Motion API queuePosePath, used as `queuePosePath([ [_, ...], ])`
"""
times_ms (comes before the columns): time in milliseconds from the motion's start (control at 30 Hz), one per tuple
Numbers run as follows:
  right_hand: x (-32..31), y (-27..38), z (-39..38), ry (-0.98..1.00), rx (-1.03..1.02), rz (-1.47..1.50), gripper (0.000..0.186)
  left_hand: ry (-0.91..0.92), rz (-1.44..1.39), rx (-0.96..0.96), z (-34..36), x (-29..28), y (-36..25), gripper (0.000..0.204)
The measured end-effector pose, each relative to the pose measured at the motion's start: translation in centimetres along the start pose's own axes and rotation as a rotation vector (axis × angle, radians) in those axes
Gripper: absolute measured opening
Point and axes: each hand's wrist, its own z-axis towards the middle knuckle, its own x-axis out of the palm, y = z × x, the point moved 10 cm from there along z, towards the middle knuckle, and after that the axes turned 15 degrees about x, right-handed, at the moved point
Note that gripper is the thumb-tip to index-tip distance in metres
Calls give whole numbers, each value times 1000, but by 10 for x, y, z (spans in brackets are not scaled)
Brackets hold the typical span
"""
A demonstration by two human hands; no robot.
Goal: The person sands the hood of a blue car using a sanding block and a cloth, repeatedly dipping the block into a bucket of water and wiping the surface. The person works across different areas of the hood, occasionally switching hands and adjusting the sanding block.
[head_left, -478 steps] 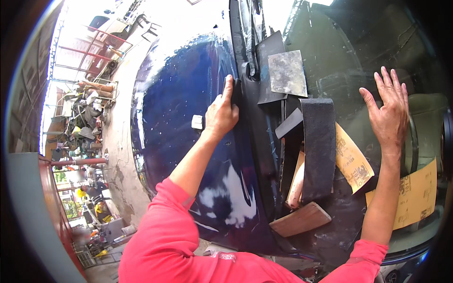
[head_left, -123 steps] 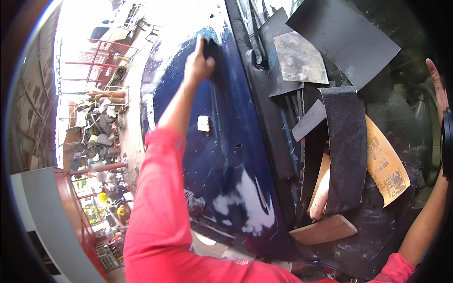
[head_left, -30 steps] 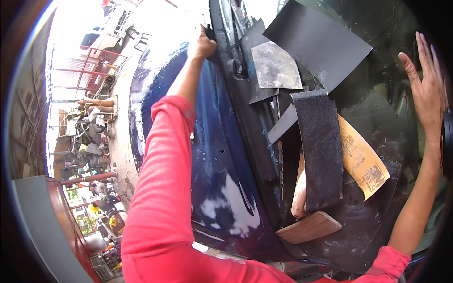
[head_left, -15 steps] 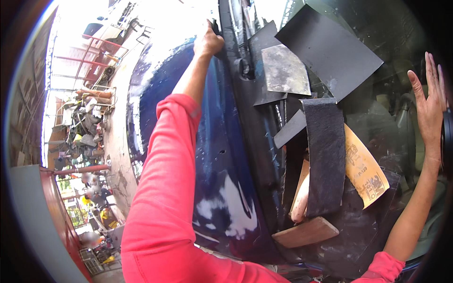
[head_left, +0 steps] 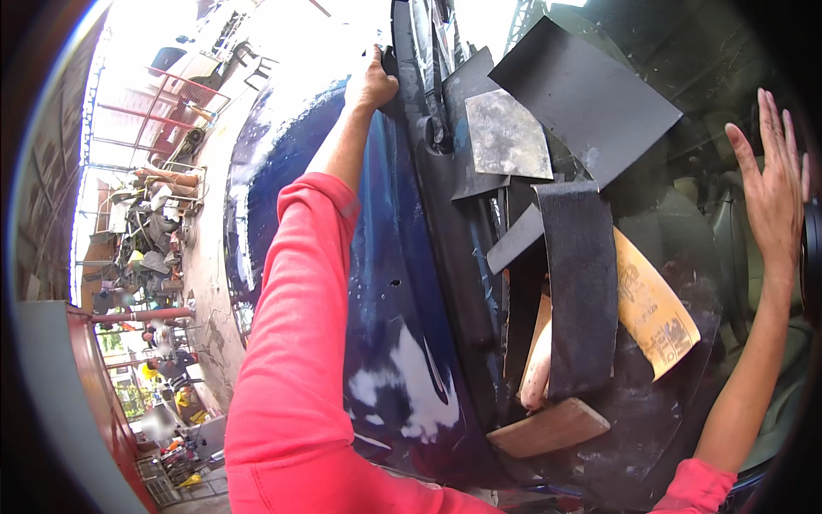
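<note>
With fingers closed on a dark pad (head_left: 387,64), my left hand (head_left: 368,79) reaches to the top of the dark blue hood (head_left: 381,248), at its cowl edge. My right hand (head_left: 771,180) rests spread and open on the windshield (head_left: 702,60). Between them lie a large black sheet (head_left: 586,98), a mottled pale square (head_left: 507,135), a grey strip (head_left: 514,240) and a long black abrasive strip (head_left: 578,291). Orange sandpaper (head_left: 655,321), a pale rounded tool (head_left: 535,373) and a flat wooden block (head_left: 548,426) are lower down.
A cluttered workshop stretches along the left, with red metal racks (head_left: 158,103), piled parts (head_left: 150,223), a concrete floor (head_left: 205,283) and people (head_left: 175,364) in the distance. A grey panel (head_left: 47,385) stands at the lower left.
Over the last second both hands barely shift. Since the oldest frame, my left hand has moved forward, a large black sheet has appeared, and the orange sheet at far right is no longer visible.
</note>
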Motion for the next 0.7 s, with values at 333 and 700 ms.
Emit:
queuePosePath([
  [333, -1, 11, -3, 140, 101, 17, 95, 370, -669, -177, -367, -149, -166, 97],
  [700, -72, -6, 3, 129, 323, 968, 110, 5, 89, -348, -629, -209, -161, 102],
])
